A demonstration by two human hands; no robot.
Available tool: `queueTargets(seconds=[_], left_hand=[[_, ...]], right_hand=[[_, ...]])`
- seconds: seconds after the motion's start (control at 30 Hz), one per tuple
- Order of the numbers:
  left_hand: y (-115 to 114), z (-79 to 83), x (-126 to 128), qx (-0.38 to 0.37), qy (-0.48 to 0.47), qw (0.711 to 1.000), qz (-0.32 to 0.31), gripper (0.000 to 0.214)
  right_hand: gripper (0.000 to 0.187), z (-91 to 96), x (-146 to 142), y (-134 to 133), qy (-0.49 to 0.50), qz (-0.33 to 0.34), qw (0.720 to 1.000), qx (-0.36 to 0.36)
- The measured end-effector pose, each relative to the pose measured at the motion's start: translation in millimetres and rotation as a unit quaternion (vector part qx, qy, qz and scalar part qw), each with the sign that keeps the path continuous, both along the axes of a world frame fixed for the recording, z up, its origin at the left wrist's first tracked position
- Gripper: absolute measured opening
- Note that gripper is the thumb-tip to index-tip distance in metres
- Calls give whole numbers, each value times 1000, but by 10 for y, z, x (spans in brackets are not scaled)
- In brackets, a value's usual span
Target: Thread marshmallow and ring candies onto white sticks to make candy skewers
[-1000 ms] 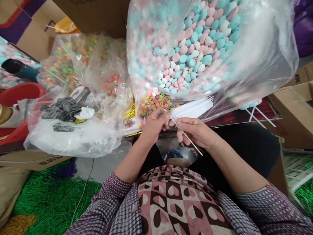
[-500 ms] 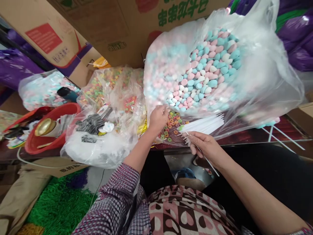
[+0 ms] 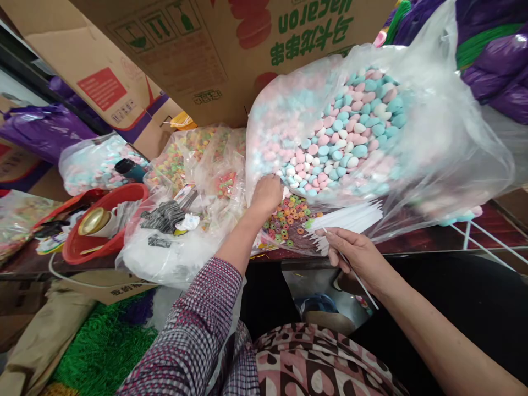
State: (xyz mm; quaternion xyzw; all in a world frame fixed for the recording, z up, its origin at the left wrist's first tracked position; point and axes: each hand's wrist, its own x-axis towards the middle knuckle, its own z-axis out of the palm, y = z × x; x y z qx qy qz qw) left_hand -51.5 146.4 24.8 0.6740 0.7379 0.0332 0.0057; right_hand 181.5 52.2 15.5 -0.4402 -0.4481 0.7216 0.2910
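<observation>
My left hand (image 3: pixel 267 193) reaches into the mouth of a big clear bag (image 3: pixel 433 137) of pink, blue and white heart-shaped candies (image 3: pixel 350 126); its fingers are curled at the nearest candies, and what they hold is hidden. My right hand (image 3: pixel 355 254) pinches a thin white stick (image 3: pixel 359 279) that points down to the right. It sits just below a bundle of white sticks (image 3: pixel 350 219) lying on the table edge. Small coloured ring candies (image 3: pixel 286 220) lie between my two hands.
A clear bag of ring candies (image 3: pixel 193 154) and a crumpled bag with dark items (image 3: pixel 165 220) lie left of centre. A red basin (image 3: pixel 103 220) holds a gold tape roll (image 3: pixel 94 221). Cardboard boxes (image 3: pixel 231 49) stand behind. Green fringe (image 3: pixel 103 346) lies low left.
My left hand left the stick and rose into the open candy bag. My right hand kept the stick, staying by the stick bundle. The camera tilted up.
</observation>
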Motion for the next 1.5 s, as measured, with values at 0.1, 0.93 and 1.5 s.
queueTargets(seconds=[0.1, 0.93, 1.5], left_hand=[[58, 25, -14, -30, -2, 1000, -3, 32], [-846, -196, 470, 51, -846, 526, 62, 28], [-1020, -326, 580, 47, -855, 512, 76, 30]], right_hand=[[47, -45, 20, 8, 8, -11, 1000, 3], [33, 124, -266, 310, 3, -58, 996, 62], [43, -62, -384, 272, -32, -22, 998, 50]])
